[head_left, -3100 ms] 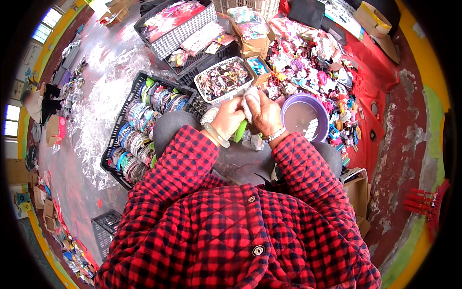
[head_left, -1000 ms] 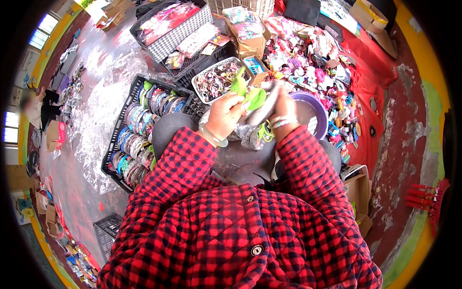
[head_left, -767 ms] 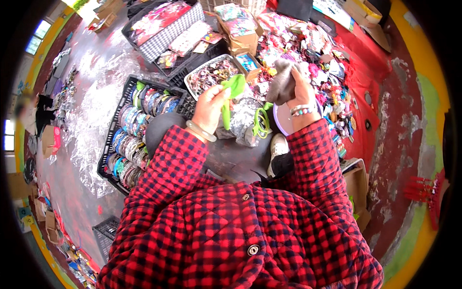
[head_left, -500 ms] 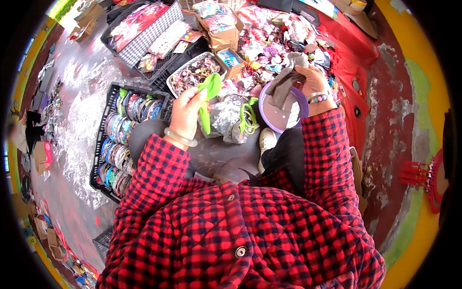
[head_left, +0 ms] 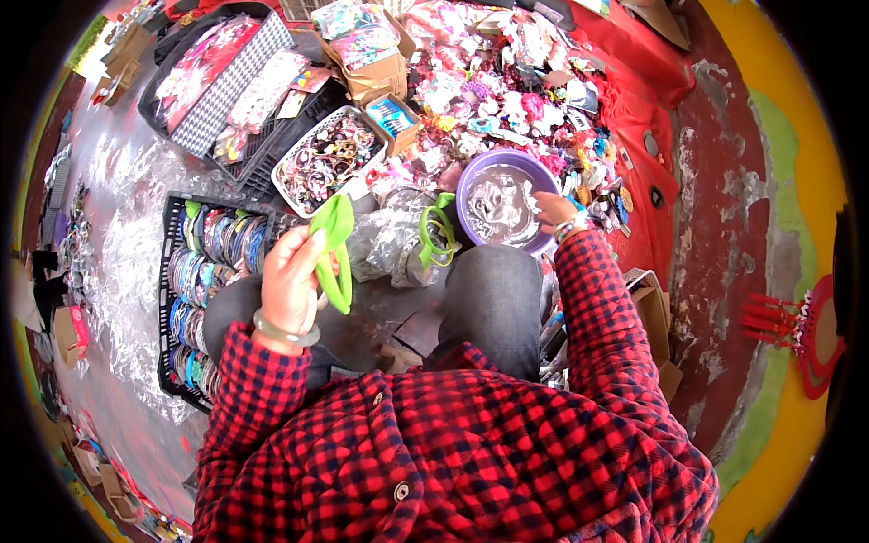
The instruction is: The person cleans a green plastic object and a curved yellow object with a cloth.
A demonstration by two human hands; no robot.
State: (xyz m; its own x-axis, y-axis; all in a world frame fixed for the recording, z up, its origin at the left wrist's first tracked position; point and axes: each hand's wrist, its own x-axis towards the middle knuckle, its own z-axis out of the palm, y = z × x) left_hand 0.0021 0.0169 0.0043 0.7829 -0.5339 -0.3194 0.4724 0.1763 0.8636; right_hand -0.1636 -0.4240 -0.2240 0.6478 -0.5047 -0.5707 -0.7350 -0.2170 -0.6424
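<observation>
Green band (head_left: 335, 233): aloft now, pinched in left hand (head_left: 291, 279), lower end dangling
Left hand: raised out front, thumb and fingers clamped on green band
Right hand (head_left: 554, 213): stretched forward at right rim of purple basin (head_left: 462, 201); fingers apart or together, cannot tell

Left hand (head_left: 291, 279) pinching, right hand (head_left: 554, 211) outstretched

houndstooth basket (head_left: 231, 86), upper left | cardboard box (head_left: 378, 76), packets (head_left: 360, 38) atop | red sheet (head_left: 654, 68), upper right
</observation>
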